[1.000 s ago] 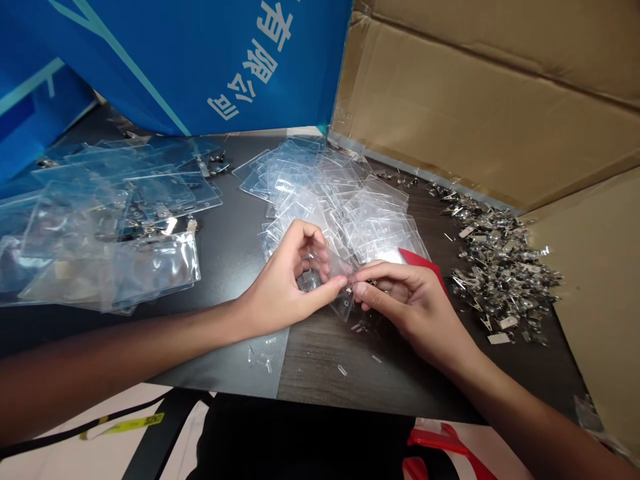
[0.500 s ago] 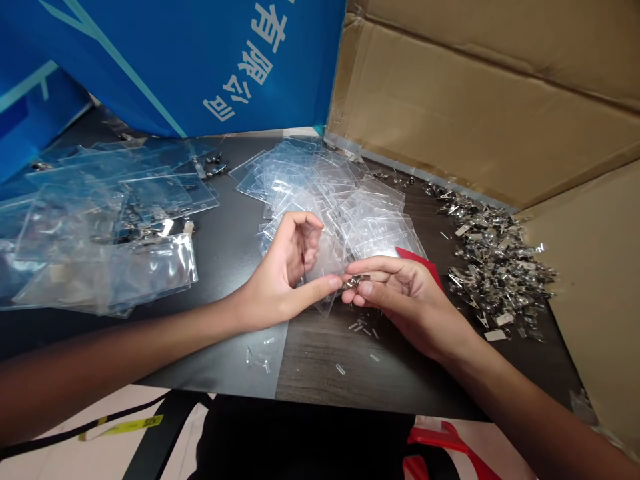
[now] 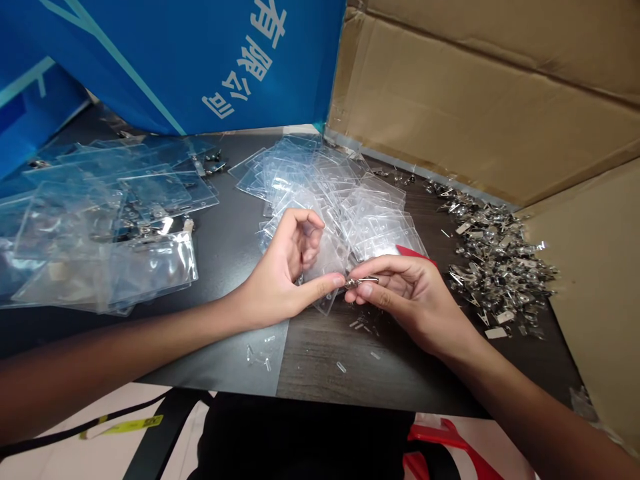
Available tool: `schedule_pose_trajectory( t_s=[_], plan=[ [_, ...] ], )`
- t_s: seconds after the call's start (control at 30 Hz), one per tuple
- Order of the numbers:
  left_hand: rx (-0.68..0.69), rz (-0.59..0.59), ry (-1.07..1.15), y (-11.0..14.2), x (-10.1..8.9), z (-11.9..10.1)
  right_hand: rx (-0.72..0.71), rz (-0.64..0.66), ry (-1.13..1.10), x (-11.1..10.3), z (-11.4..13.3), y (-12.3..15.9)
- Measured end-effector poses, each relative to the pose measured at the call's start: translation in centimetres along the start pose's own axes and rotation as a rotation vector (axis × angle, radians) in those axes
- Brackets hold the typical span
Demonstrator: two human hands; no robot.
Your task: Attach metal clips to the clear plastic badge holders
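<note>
My right hand (image 3: pixel 405 297) pinches a small metal badge clip (image 3: pixel 361 282) between thumb and fingers. My left hand (image 3: pixel 287 273) has its fingers curled and its thumb stretched toward the clip, the tip at the clip's near end. A clear plastic badge holder (image 3: pixel 325 290) stands tilted in the left hand's grasp, its lower corner pointing down; part of it is hidden behind the thumb. Whether clip and holder are joined cannot be made out. Just beyond both hands spreads a heap of clear badge holders (image 3: pixel 290 173).
At right lies a pile of metal clips (image 3: pixel 500 260) with clear straps. More badge holders, some with clips, cover the left (image 3: pixel 150 267). Tiny clear plastic bits (image 3: pixel 341 367) dot the tabletop (image 3: pixel 310 373). A blue printed panel (image 3: pixel 200 60) and cardboard (image 3: pixel 450 100) wall the back.
The clip has turned slightly in my right fingers, so more of its length shows pointing right. Both hands stay in nearly the same place.
</note>
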State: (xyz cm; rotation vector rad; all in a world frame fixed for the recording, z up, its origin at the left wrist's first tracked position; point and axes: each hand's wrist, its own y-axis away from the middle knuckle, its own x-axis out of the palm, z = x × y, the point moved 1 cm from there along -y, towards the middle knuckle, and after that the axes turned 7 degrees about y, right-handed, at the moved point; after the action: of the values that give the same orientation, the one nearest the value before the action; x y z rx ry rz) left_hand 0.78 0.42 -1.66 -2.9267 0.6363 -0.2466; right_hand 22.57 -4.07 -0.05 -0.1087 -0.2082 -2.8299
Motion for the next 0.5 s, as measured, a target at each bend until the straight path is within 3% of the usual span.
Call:
schedule_pose_trajectory(
  t_s=[0.23, 0.37, 0.5],
  plan=[
    [0.024, -0.023, -0.003, 0.06, 0.22, 0.05, -0.026, -0.053, 0.125, 0.44, 0.32, 0.25],
    [0.055, -0.011, -0.064, 0.37, 0.29, 0.26, -0.145, -0.125, 0.273, 0.78, 0.06, 0.42],
    [0.060, 0.018, -0.106, 0.70, 0.16, 0.31, -0.230, -0.099, 0.326, 0.73, -0.02, 0.46]
  ],
)
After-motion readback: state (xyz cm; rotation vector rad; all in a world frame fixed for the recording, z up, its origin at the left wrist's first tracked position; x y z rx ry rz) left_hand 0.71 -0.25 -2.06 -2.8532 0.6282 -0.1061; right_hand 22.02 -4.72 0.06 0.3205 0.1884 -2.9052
